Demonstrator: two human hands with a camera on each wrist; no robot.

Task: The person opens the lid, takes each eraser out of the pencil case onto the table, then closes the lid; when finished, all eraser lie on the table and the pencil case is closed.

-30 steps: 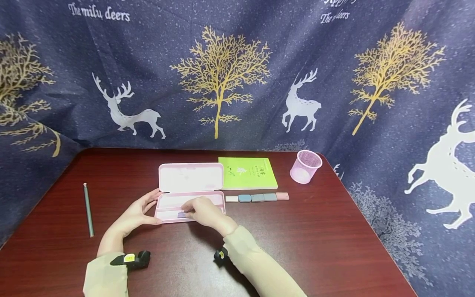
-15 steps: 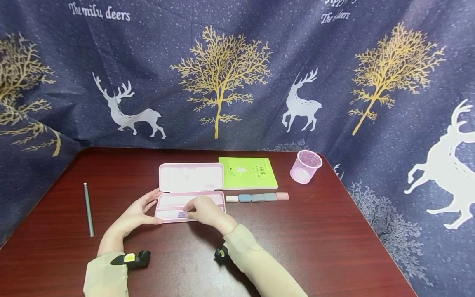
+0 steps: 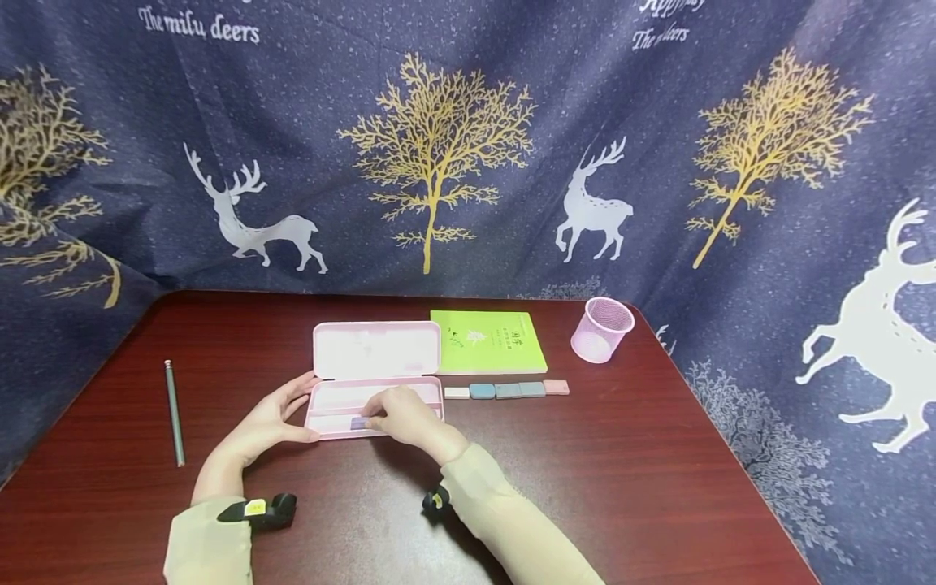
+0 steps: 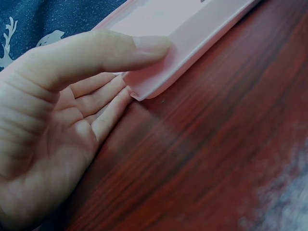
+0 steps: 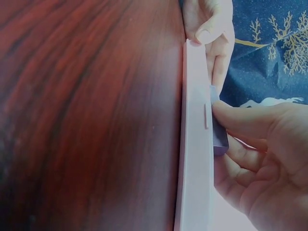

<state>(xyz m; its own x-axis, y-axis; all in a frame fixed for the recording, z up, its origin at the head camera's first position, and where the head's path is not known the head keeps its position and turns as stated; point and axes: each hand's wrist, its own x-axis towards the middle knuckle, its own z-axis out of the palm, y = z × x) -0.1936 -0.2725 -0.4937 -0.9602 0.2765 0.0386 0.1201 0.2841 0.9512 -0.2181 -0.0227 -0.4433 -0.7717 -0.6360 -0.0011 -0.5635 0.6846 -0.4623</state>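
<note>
An opened pink pencil case (image 3: 332,432) lies mid-table, its lid (image 3: 376,349) tipped back. At the case's left end is my left hand (image 3: 266,418); its thumb is at the near corner and its fingers are at the far corner, holding the case between them. My right hand (image 3: 405,418) reaches over the case's front compartment and pinches a small purple eraser-like block (image 3: 358,423) between thumb and fingers. In the right wrist view the purple block (image 5: 220,134) rises above the case's front wall (image 5: 197,144). Part of the block is hidden by the hand.
Right of the case runs a row of small erasers: white (image 3: 457,392), blue (image 3: 483,391), grey-blue (image 3: 520,390) and pink (image 3: 556,387). Behind them lie a green book (image 3: 490,341) and a pink mesh pen holder (image 3: 603,329). A dark green pencil (image 3: 175,414) lies at left.
</note>
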